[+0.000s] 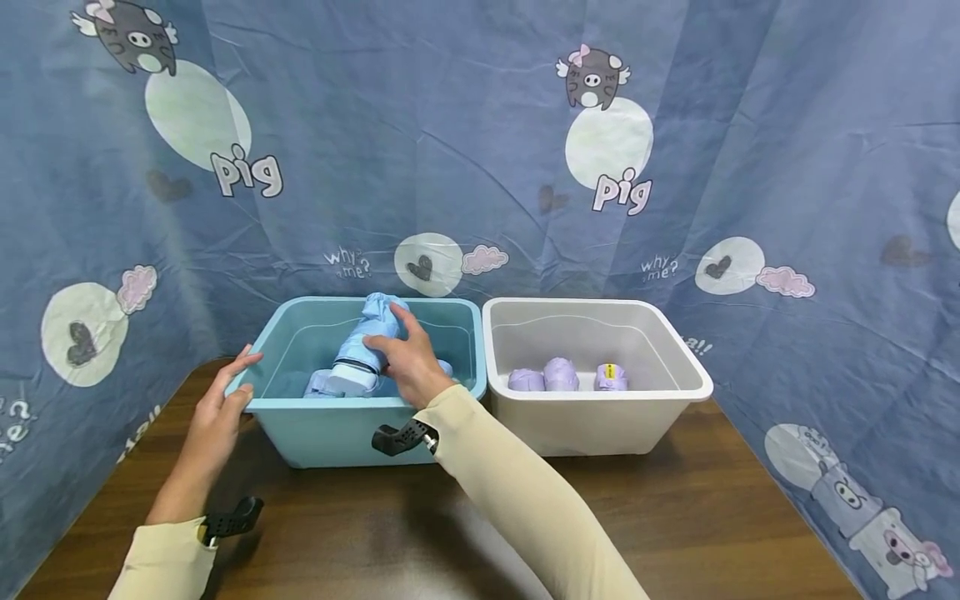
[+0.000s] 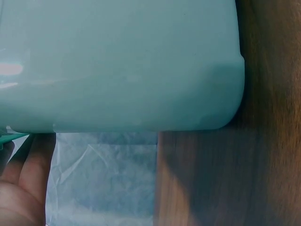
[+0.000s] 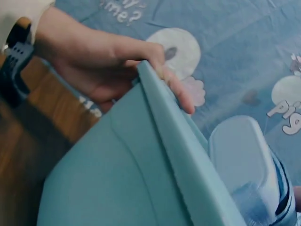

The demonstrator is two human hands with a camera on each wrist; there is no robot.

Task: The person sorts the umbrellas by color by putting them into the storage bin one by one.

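Observation:
My right hand [image 1: 414, 360] grips a light blue bundle [image 1: 358, 346] with a crinkled, fabric-like top, a dark band and a smooth rounded end. It is tilted over the inside of a teal bin [image 1: 322, 437], smooth end downward. In the right wrist view that pale smooth end [image 3: 242, 160] shows beside the bin's rim. My left hand [image 1: 213, 417] holds the bin's left rim, with fingers over the edge. Other light blue pieces [image 1: 318, 385] lie in the teal bin, partly hidden by its front wall and the held bundle.
A beige bin [image 1: 592, 421] stands close against the teal one on the right. Inside it are purple bundles [image 1: 561, 375] and another purple one with a yellow label [image 1: 611, 377]. Both bins rest on a brown wooden table [image 1: 360, 533], before a blue printed cloth [image 1: 465, 150].

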